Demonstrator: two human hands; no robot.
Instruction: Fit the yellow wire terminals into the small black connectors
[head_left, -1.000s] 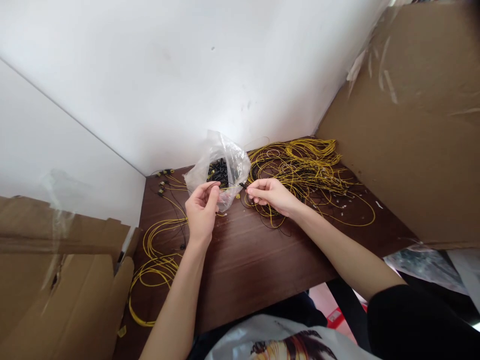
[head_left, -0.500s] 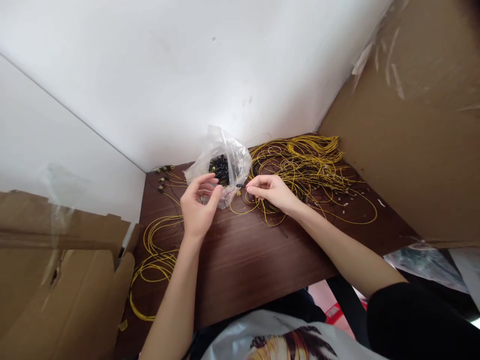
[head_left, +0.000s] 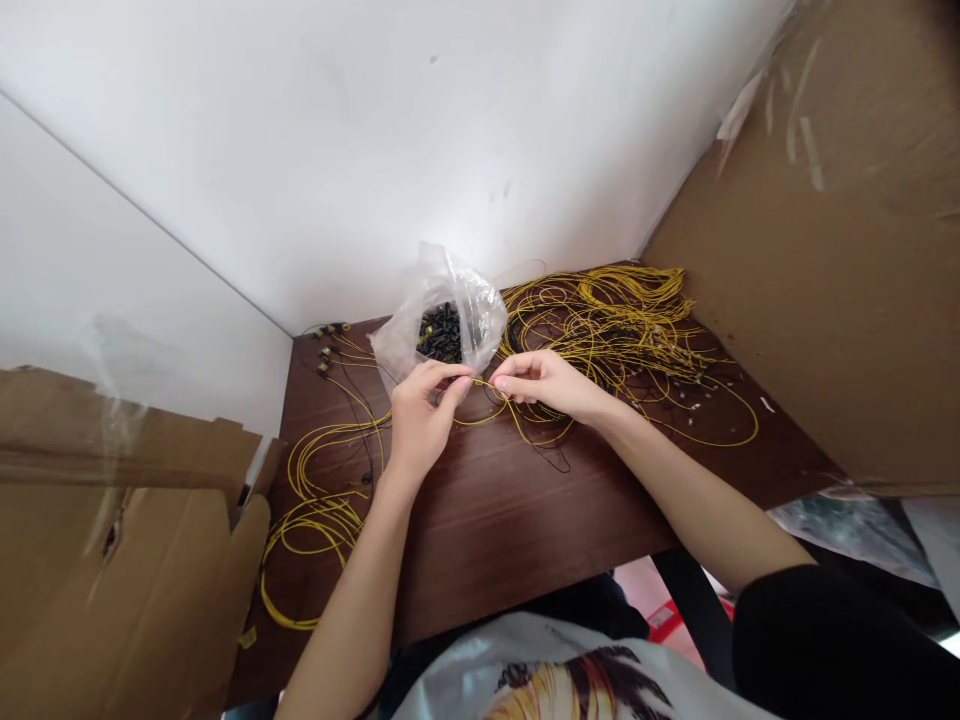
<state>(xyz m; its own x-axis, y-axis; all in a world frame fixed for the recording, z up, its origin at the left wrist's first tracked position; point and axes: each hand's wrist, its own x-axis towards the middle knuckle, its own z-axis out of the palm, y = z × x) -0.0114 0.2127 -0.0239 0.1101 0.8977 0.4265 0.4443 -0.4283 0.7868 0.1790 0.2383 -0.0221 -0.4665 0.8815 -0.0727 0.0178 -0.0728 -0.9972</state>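
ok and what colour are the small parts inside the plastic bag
Mostly black, with a little yellow among the small parts; the head view shows it.

A plastic bag [head_left: 482,310] stands on the counter [head_left: 517,540] against the wall [head_left: 360,180], small sleeves [head_left: 442,335] inside it. Right of it lies a tangled cable heap [head_left: 607,320]; left and nearer, cable loops [head_left: 307,500] (cardboard [head_left: 840,280] rises beyond the counter's right side, more at its left).

A thin yellow wire [head_left: 484,381] taut between our left hand [head_left: 421,418] and our right hand [head_left: 546,387], an open clear bag [head_left: 484,315] of small black pieces [head_left: 441,335] near the worktop's [head_left: 510,520] far edge, tangled yellow wires [head_left: 600,325] toward its far right corner.
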